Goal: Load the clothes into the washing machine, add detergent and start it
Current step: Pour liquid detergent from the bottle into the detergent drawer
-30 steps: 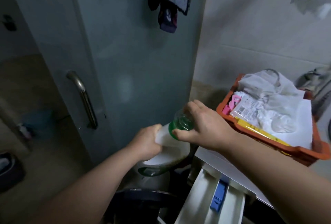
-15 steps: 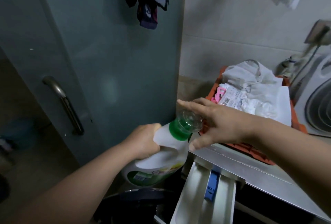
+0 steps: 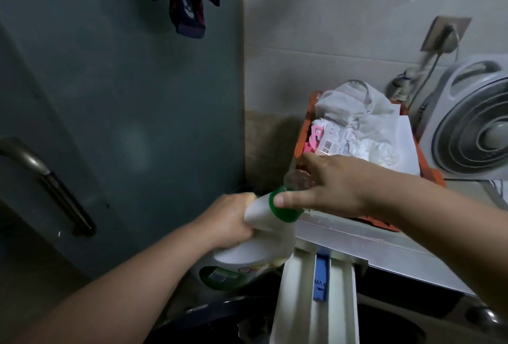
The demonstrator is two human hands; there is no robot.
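Detergent bottle (image 3: 264, 242): white, green collar, label unreadable; held tilted beside the pulled-out detergent drawer (image 3: 316, 297), left hand (image 3: 228, 222) clenched round its handle. Right hand (image 3: 330, 189): fingers pinching the clear cap (image 3: 297, 180). Drawer's blue insert (image 3: 320, 279) read "MAX". Orange basket (image 3: 301, 135) on the washing machine (image 3: 390, 258) held white cloths and a printed packet.

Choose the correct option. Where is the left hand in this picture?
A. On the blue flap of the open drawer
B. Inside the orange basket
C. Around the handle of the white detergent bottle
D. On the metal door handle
C: the left hand has its grip closed around the handle of the white detergent bottle, while the right hand holds the clear cap at the bottle's green neck.
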